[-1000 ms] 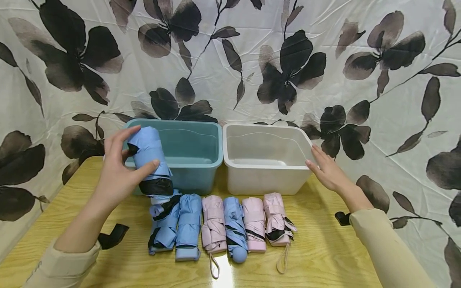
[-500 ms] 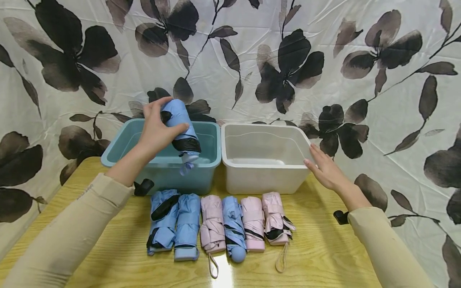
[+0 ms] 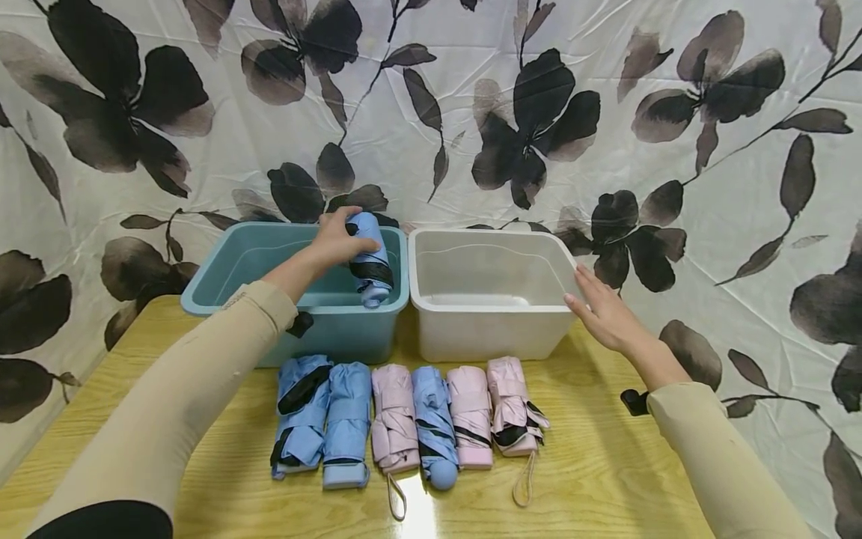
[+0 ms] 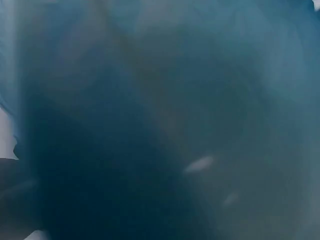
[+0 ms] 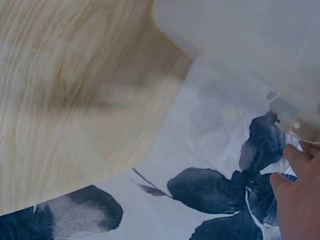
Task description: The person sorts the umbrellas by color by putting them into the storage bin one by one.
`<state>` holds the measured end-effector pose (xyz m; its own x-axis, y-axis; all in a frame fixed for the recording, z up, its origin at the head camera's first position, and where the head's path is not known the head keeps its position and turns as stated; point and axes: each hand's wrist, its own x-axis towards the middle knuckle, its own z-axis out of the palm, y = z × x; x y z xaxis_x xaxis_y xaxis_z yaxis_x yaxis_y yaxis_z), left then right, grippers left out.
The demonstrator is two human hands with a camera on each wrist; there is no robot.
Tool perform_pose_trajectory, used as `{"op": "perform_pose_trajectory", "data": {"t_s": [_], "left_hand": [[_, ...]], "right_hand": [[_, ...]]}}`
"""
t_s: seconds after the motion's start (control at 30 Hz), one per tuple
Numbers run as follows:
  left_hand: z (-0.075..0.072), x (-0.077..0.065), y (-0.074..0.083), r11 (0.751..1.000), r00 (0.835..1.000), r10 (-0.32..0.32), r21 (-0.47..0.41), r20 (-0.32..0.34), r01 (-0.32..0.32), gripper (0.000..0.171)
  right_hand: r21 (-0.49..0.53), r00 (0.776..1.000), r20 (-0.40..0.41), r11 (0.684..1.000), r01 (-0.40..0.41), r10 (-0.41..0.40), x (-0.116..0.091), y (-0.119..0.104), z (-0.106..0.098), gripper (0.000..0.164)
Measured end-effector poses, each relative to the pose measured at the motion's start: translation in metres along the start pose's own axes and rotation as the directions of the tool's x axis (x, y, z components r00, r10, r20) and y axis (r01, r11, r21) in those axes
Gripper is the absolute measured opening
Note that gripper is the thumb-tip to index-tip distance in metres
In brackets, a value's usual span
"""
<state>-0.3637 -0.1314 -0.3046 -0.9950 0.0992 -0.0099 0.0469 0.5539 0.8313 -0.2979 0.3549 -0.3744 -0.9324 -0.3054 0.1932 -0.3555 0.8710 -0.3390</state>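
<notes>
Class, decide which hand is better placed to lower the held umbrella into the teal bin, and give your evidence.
Probably the left hand: it grips the blue umbrella at the teal bin's opening. The right hand is at the white bin's outer end, holding no umbrella.

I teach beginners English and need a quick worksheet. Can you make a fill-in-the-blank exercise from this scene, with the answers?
1. The left hand holds a folded umbrella that is mostly ____.
2. In the head view, the teal bin stands to the ____ of the other bin.
3. The bin beside the right hand is ____.
4. The number of pink umbrellas on the table is ____.

Missing words: blue; left; white; three.
</notes>
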Motion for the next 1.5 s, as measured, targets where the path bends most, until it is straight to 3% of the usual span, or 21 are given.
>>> {"op": "perform_pose_trajectory", "data": {"t_s": [0.17, 0.37, 0.5, 0.67, 0.87, 1.2, 1.4, 1.5], "left_hand": [[0.016, 0.015, -0.011, 0.997, 0.998, -0.018, 0.083, 0.066, 0.013, 0.086], [0.036, 0.018, -0.031, 0.990, 0.989, -0.072, 0.131, 0.130, 0.055, 0.086], [0.038, 0.016, -0.038, 0.987, 0.984, -0.092, 0.143, 0.153, 0.070, 0.085], [0.038, 0.016, -0.042, 0.985, 0.966, -0.106, 0.161, 0.236, 0.068, 0.084], [0.041, 0.018, -0.045, 0.974, 0.951, -0.078, 0.227, 0.300, 0.008, 0.080], [0.042, 0.023, -0.046, 0.940, 0.882, -0.087, 0.332, 0.464, -0.082, 0.074], [0.042, 0.021, -0.045, 0.954, 0.832, -0.152, 0.299, 0.533, -0.017, 0.072], [0.041, 0.020, -0.044, 0.955, 0.824, -0.158, 0.296, 0.544, -0.012, 0.070]], "right_hand": [[0.005, 1.000, -0.012, 1.000, -0.005, 0.005, 0.001, 0.001, 0.000, 0.072], [0.006, 1.000, -0.009, 1.000, -0.013, 0.013, 0.000, -0.001, 0.002, 0.072], [0.009, 1.000, -0.014, 1.000, -0.001, 0.001, 0.000, -0.003, 0.003, 0.072], [0.008, 0.999, -0.032, 1.000, 0.009, -0.009, -0.001, -0.002, 0.005, 0.072], [0.014, 0.999, -0.036, 1.000, 0.009, -0.008, -0.002, -0.001, 0.007, 0.073], [0.010, 1.000, -0.019, 1.000, -0.001, 0.001, -0.002, 0.000, 0.003, 0.071], [0.006, 1.000, -0.021, 1.000, 0.000, 0.000, -0.002, -0.001, 0.003, 0.071], [0.007, 1.000, -0.022, 1.000, -0.001, 0.001, -0.001, 0.000, 0.003, 0.071]]}}
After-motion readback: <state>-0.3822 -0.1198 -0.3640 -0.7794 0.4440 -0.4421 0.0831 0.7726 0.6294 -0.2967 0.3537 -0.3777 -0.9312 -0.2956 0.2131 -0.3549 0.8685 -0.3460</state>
